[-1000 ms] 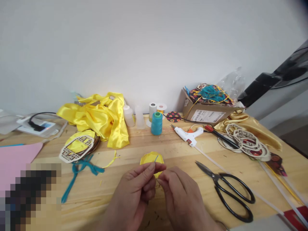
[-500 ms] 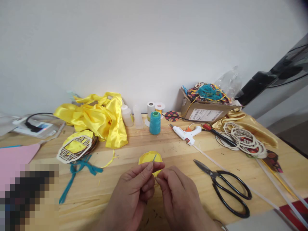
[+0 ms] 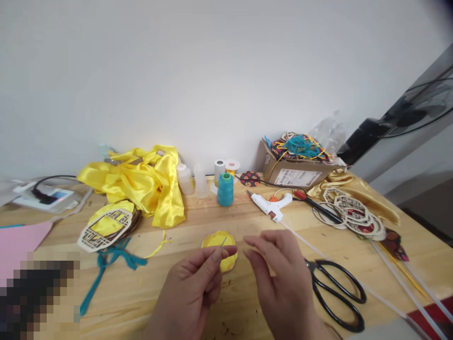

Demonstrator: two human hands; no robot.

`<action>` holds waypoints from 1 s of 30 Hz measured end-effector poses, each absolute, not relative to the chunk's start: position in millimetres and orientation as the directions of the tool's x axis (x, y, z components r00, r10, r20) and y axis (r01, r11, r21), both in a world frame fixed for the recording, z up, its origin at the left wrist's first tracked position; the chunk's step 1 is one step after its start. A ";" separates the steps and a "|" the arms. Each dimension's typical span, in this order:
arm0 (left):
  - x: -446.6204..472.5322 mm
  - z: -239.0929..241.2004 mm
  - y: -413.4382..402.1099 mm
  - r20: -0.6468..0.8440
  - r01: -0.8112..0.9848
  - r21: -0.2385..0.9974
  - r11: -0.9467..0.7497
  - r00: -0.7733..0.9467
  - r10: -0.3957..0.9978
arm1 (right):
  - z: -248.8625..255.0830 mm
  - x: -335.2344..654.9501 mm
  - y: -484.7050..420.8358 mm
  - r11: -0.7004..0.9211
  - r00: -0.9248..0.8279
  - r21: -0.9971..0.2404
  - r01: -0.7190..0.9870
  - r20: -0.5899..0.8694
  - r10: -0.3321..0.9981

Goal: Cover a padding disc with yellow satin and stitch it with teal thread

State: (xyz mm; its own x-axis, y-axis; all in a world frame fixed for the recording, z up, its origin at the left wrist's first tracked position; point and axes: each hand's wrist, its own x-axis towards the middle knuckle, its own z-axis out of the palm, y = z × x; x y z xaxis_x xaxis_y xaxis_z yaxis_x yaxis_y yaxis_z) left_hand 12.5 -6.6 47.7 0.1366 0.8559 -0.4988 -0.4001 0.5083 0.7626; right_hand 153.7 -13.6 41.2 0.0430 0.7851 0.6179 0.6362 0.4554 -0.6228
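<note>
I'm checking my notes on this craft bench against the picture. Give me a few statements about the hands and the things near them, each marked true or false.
1. The left hand pinches a needle against a yellow fabric piece. True.
2. The right hand grips the scissors. False: its fingers are spread and hold nothing; the scissors lie on the table beside it.
3. A teal thread spool stands upright behind the hands. True.
4. The glue gun lies left of the yellow satin. False: it lies to the right of the spool, far from the satin.
5. The cardboard box holds tangled cords. True.
</note>
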 end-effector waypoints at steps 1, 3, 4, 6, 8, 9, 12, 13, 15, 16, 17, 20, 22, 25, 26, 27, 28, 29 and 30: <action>12.1 47.3 -7.4 -0.481 -0.388 0.780 0.491 0.131 0.867 | 44.8 156.3 -9.6 0.411 0.077 -0.697 0.587 0.554 0.829; 11.2 46.2 -9.5 -0.446 -0.357 0.813 0.459 0.124 0.886 | 49.8 159.1 -2.4 0.272 0.060 -0.861 0.429 0.328 0.943; 10.8 45.6 -10.6 -0.437 -0.340 0.825 0.452 0.124 0.891 | 51.1 159.3 0.6 0.179 0.022 -0.923 0.342 0.198 0.980; 10.1 44.6 -12.5 -0.432 -0.302 0.842 0.447 0.120 0.894 | 51.8 158.1 4.7 -0.007 -0.046 -0.982 0.187 -0.016 0.999; 9.6 44.1 -13.6 -0.422 -0.253 0.863 0.438 0.119 0.899 | 51.2 155.7 6.7 -0.144 -0.097 -0.989 0.047 -0.148 0.984; 9.3 44.1 -14.0 -0.413 -0.227 0.874 0.430 0.122 0.903 | 50.9 154.5 7.1 -0.197 -0.126 -0.980 -0.015 -0.193 0.973; 7.9 44.0 -14.7 -0.384 -0.153 0.902 0.403 0.136 0.913 | 50.9 151.4 6.8 -0.298 -0.195 -0.945 -0.135 -0.270 0.943; 7.3 43.9 -14.9 -0.377 -0.135 0.909 0.394 0.138 0.916 | 51.2 150.6 6.4 -0.307 -0.204 -0.939 -0.156 -0.273 0.940; 6.2 43.6 -15.4 -0.362 -0.103 0.921 0.376 0.137 0.922 | 52.1 149.1 5.4 -0.298 -0.204 -0.938 -0.176 -0.262 0.943; 5.6 43.5 -15.6 -0.356 -0.085 0.925 0.369 0.135 0.925 | 52.5 148.5 4.8 -0.284 -0.203 -0.942 -0.180 -0.248 0.947; 5.2 43.6 -15.6 -0.354 -0.066 0.929 0.365 0.133 0.926 | 52.8 147.8 4.2 -0.265 -0.202 -0.947 -0.179 -0.228 0.952; 4.1 45.8 -14.9 -0.359 -0.006 0.932 0.363 0.139 0.923 | 53.0 146.0 2.8 -0.215 -0.207 -0.959 -0.184 -0.176 0.962; 3.6 49.3 -14.1 -0.364 0.048 0.931 0.361 0.143 0.920 | 52.9 145.5 2.9 -0.211 -0.207 -0.957 -0.201 -0.169 0.964; 2.6 55.4 -13.1 -0.328 0.159 0.938 0.307 0.128 0.936 | 54.5 147.3 5.0 -0.169 -0.139 -0.972 -0.166 -0.147 0.979; 2.1 56.7 -12.7 -0.299 0.188 0.943 0.273 0.124 0.946 | 56.0 148.7 6.2 -0.138 -0.101 -0.981 -0.138 -0.125 0.987; 1.4 57.2 -12.0 -0.262 0.205 0.951 0.233 0.125 0.957 | 58.2 150.6 7.4 -0.101 -0.061 -0.989 -0.111 -0.094 0.994; 0.4 56.8 -11.0 -0.217 0.215 0.959 0.186 0.130 0.967 | 61.1 152.6 8.5 -0.061 -0.027 -0.994 -0.090 -0.059 0.998; -1.2 55.6 -9.5 -0.165 0.220 0.966 0.133 0.134 0.977 | 64.6 154.8 9.6 -0.024 0.002 -0.996 -0.080 -0.025 1.000; -3.3 53.8 -7.5 -0.116 0.233 0.969 0.081 0.139 0.984 | 68.6 156.9 10.5 0.002 0.023 -0.997 -0.080 0.001 1.000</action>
State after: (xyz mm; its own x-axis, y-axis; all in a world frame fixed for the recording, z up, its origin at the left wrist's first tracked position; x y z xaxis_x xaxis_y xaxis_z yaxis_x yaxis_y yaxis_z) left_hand -3.3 -7.5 53.8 0.1390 0.9835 -0.1157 0.2332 0.0810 0.9690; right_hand 156.9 10.5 68.6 0.0234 0.9997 0.0006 -0.0798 0.0024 -0.9968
